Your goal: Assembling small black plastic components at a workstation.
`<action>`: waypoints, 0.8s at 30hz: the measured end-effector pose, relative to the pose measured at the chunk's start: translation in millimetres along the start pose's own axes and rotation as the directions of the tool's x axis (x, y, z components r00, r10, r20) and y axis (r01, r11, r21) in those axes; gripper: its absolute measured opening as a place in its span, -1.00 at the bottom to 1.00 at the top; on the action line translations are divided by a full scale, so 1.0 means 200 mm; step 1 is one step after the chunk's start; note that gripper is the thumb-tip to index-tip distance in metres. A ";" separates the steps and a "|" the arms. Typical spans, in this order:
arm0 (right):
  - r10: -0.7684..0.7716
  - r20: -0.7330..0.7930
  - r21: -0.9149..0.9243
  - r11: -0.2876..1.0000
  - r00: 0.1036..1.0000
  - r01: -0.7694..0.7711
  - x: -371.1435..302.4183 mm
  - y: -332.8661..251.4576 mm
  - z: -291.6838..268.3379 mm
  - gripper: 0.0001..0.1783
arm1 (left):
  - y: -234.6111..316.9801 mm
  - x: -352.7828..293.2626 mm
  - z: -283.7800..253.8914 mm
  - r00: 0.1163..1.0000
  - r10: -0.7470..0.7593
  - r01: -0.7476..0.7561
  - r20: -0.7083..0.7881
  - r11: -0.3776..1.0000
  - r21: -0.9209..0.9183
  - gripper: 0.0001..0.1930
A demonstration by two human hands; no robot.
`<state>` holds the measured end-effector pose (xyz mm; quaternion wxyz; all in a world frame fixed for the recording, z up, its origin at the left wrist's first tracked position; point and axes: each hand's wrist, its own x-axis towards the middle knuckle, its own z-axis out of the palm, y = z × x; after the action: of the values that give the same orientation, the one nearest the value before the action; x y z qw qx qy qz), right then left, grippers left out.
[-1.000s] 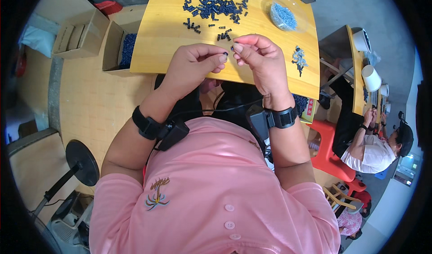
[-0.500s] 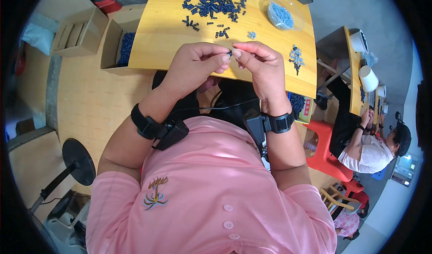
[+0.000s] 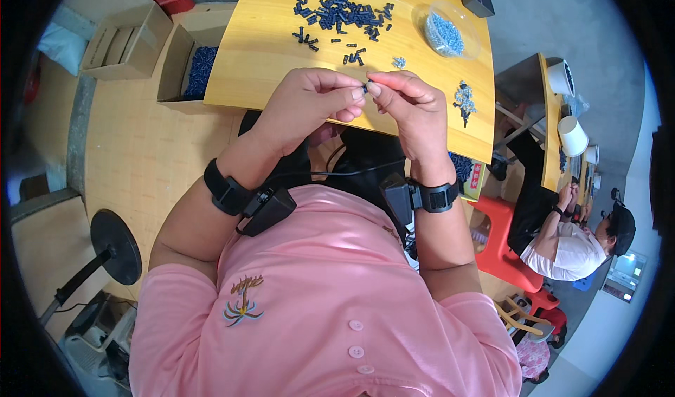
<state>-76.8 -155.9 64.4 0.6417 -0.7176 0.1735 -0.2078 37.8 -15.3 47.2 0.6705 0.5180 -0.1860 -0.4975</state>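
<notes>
Clock read from the hands: loose black pieces [image 3: 344, 12] heaped on the bench [image 3: 246, 74] at 12; clear tub [image 3: 434, 43] of blue bits at 2, a few pale bits [image 3: 399, 62] nearer that way; pale-and-black cluster [image 3: 464, 100] at 3; carton [image 3: 209, 31] of dark parts at 9. Left hand [image 3: 302, 105] and right hand [image 3: 415, 109]: fingers clamped on a small dark piece [image 3: 365, 87] between them, tips hiding most of it. A second ago, hands apart; now fingertips meet, pale bits newly visible.
</notes>
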 end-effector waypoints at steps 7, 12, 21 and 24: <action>-0.002 0.053 0.014 1.000 0.999 0.002 0.00 0.00 -0.02 -0.83 | 0.00 0.01 -0.02 0.998 -0.059 0.061 0.038 0.995 -0.074 -0.75; -0.070 0.133 0.042 0.997 0.989 0.065 -0.02 0.02 -0.02 -0.70 | 0.00 0.02 -0.04 0.985 -0.138 0.154 0.108 0.976 -0.152 -0.77; -0.428 0.073 -0.461 0.787 0.901 0.411 -0.06 0.05 0.04 -0.59 | 0.01 0.03 -0.02 0.968 -0.179 0.216 0.173 0.951 -0.222 -0.78; -0.439 0.037 -0.407 0.814 0.898 0.414 -0.06 0.07 0.05 -0.62 | 0.00 0.03 -0.01 0.970 -0.163 0.205 0.179 0.947 -0.247 -0.79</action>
<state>-81.3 -144.0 48.7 0.4106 -0.8487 0.0662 -0.3267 42.2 -19.6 44.3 0.6672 0.3987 -0.1210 -0.6175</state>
